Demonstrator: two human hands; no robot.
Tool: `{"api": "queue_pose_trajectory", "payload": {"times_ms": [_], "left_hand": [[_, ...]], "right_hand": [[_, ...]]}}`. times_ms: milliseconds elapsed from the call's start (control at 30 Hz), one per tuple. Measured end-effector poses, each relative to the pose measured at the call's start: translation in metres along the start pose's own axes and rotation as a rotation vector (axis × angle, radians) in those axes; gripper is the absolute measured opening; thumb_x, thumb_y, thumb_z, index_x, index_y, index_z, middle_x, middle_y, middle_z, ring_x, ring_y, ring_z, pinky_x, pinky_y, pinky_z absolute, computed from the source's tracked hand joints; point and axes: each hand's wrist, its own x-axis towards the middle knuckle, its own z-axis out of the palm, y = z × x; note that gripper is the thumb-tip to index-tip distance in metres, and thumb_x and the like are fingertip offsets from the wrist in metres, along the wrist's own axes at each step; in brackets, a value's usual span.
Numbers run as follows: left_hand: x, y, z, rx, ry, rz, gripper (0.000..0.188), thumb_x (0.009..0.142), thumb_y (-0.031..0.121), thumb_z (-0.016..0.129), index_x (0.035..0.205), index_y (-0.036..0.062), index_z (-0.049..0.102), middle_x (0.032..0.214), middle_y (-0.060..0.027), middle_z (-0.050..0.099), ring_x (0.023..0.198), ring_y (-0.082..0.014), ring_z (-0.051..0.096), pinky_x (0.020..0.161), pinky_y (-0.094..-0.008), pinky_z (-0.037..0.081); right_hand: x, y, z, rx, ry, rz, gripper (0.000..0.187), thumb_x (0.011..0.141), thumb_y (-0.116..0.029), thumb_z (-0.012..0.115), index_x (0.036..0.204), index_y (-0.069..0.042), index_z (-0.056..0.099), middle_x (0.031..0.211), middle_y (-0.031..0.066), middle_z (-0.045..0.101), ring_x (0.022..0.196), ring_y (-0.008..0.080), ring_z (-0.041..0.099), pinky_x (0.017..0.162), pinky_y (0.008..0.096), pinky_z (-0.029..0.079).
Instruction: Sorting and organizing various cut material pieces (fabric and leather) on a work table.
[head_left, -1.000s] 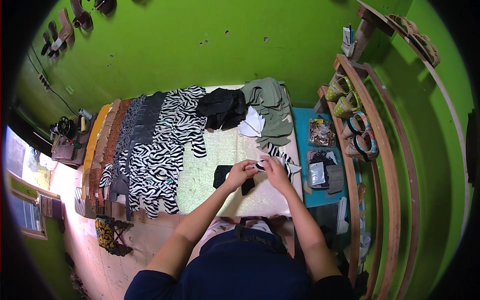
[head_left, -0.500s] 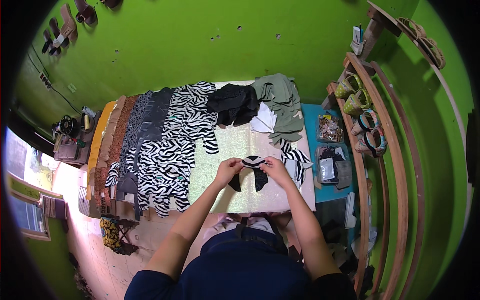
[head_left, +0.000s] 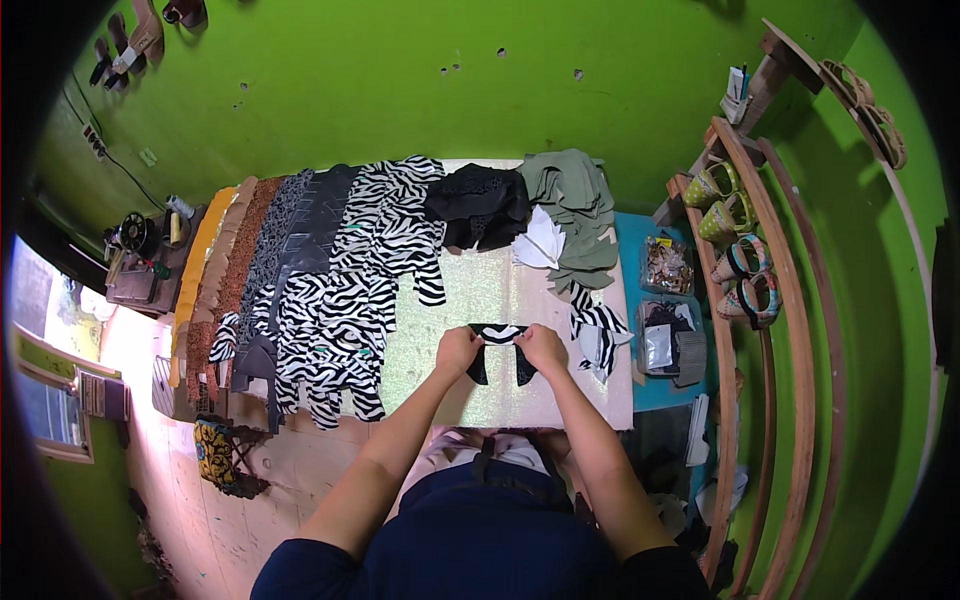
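Observation:
Over the near middle of the table (head_left: 452, 400), I hold a small U-shaped cut piece of zebra-print and black material (head_left: 501, 336) between both hands. Its black ends hang toward me. My left hand (head_left: 459, 352) pinches its left end, and my right hand (head_left: 542, 350) pinches the right end. Just right of my right hand lie loose zebra-print pieces (head_left: 600, 335). To the left, overlapping rows of zebra-print cut pieces (head_left: 325, 335) cover the table.
Farther left lie rows of dark grey (head_left: 318, 225), brown and yellow pieces. Black (head_left: 485, 205), white (head_left: 541, 240) and green pieces (head_left: 570, 195) sit at the back. Plastic boxes (head_left: 667, 265) stand on a blue surface at right, beside a wooden rack (head_left: 790, 330) with sandals (head_left: 748, 300).
Both hands have turned, with their backs now more upward, and the U-shaped piece has come slightly nearer me. My view has shifted a little.

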Motion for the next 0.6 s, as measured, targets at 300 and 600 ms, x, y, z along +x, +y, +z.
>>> {"api": "queue_pose_trajectory", "payload": {"times_ms": [300,600], "left_hand": [[-0.011,0.004,0.004,0.223,0.174,0.038,0.034,0.068,0.020,0.070,0.097,0.0091,0.057,0.097,-0.0105,0.054,0.091,-0.0296,0.053,0.071,-0.0402,0.046],[0.002,0.000,0.004,0.401,0.090,0.192,0.031,0.068,0.019,0.066,0.098,0.0114,0.058,0.093,-0.0076,0.055,0.089,-0.0272,0.051,0.073,-0.0390,0.042]], "right_hand": [[-0.004,-0.005,-0.009,-0.198,0.221,-0.338,0.046,0.070,-0.024,0.071,0.107,-0.007,0.050,0.102,0.0110,0.056,0.099,0.0304,0.050,0.085,0.0373,0.042],[0.009,-0.012,-0.018,-0.294,-0.166,-0.269,0.031,0.073,-0.028,0.067,0.092,-0.005,0.060,0.091,0.0134,0.062,0.094,0.0308,0.054,0.082,0.0392,0.043]]}}
